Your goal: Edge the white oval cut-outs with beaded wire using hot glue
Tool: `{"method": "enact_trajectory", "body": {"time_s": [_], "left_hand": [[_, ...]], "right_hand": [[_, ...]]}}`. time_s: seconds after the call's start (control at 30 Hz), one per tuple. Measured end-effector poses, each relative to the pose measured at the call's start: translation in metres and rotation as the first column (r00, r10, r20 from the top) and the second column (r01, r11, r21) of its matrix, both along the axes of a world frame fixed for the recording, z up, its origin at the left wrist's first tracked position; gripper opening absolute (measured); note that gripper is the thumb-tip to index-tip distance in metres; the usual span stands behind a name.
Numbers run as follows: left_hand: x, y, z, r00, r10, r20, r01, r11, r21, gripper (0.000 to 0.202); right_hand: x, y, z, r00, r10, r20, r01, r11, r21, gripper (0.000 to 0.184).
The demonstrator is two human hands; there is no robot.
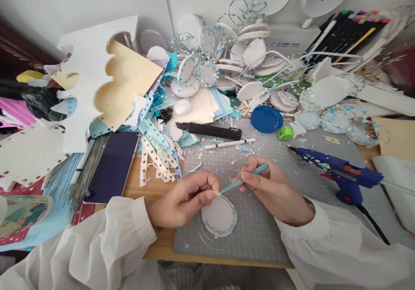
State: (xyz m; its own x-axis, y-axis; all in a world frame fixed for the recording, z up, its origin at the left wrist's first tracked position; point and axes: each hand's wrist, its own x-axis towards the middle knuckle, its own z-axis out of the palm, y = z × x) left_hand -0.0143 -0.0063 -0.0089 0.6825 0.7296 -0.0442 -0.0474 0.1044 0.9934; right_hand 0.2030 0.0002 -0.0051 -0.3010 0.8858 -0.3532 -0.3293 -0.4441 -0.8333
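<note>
In my right hand (262, 182) is a pair of teal tweezers (240, 181), held like a pen, the tip pointing down to the left. The thumb and forefinger of my left hand (191, 197) are pinched together right at that tip. A tiny pale bit shows there, too small to name. Just below lies a white disc (218, 216) with small light-blue pieces around its rim. A thin clear loop surrounds part of the disc on the grey cutting mat (259, 238).
A blue glue gun (340, 169) lies at right, its cord running toward me. Behind my hands are a black utility knife (210, 131), a white pen (229, 143) and a blue lid (266, 119). Decorated white discs crowd the back. A phone (112, 167) and punched paper strips (158, 156) lie left.
</note>
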Motion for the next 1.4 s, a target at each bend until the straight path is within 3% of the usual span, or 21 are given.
{"method": "enact_trajectory", "body": {"time_s": [0.27,0.67,0.8,0.97,1.17,1.4], "left_hand": [[-0.001,-0.003,-0.002,0.993,-0.077,0.089,0.082,0.995,-0.059,0.017],[-0.004,-0.002,0.01,0.969,-0.176,0.172,0.199,0.972,-0.127,0.017],[-0.008,0.005,0.01,0.97,-0.085,0.229,0.133,0.971,-0.2,0.018],[-0.008,0.01,0.008,0.982,0.059,0.18,-0.022,0.979,-0.205,0.02],[-0.006,0.008,0.0,0.964,0.265,-0.016,-0.265,0.963,-0.055,0.022],[-0.005,0.008,0.001,0.946,0.321,-0.045,-0.32,0.947,0.024,0.028]], "right_hand": [[0.001,0.001,-0.005,0.988,0.089,-0.122,-0.097,0.993,-0.066,0.027],[0.0,-0.002,-0.008,0.933,0.261,-0.248,-0.255,0.965,0.057,0.028],[0.004,-0.002,0.0,0.902,0.278,-0.331,-0.242,0.959,0.147,0.025],[0.008,0.001,0.005,0.982,0.071,-0.174,-0.039,0.983,0.179,0.023],[0.004,0.002,0.001,0.993,-0.101,-0.06,0.107,0.989,0.1,0.026],[0.003,0.005,0.0,0.987,-0.145,-0.068,0.149,0.987,0.057,0.026]]}}
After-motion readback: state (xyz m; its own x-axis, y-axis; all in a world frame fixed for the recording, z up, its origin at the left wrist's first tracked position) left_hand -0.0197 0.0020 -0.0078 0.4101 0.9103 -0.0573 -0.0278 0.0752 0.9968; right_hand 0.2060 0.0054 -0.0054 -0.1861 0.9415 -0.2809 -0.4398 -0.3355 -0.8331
